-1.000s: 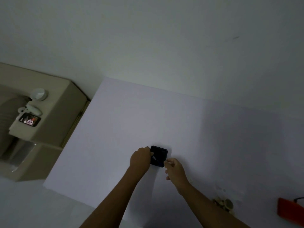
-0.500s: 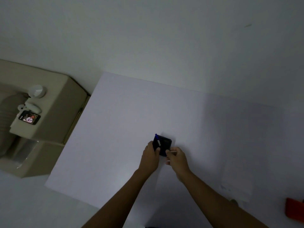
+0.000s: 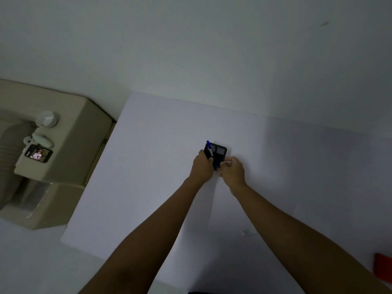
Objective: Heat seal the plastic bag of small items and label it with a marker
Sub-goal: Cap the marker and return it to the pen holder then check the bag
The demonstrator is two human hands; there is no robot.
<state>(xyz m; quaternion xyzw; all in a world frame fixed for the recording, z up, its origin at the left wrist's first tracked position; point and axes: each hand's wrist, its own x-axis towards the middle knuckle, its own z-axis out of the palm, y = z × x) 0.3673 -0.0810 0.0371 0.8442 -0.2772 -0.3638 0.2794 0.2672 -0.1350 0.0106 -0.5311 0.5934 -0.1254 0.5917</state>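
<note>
Reaching forward over the white flat worktop [image 3: 161, 170], both bare forearms meet at a small black square holder [image 3: 219, 151] that stands on it, seen from the head camera. The left hand [image 3: 202, 167] is closed around the near left side of the holder, and beside its fingers a blue marker with a white label [image 3: 209, 149] leans out of the holder, its cap pointing up and left. The right hand [image 3: 233, 171] is just beside the left one; its thumb and forefinger pinch a thin white stick-like thing [image 3: 226, 162], too small to name. A clear plastic bag is only faintly visible near the right forearm, around a small pale printed patch [image 3: 248, 231]. A red flat object [image 3: 383, 270] lies at the right edge. Left of the worktop stands a beige cabinet [image 3: 70, 145] carrying a phone with a lit screen [image 3: 38, 153].
</note>
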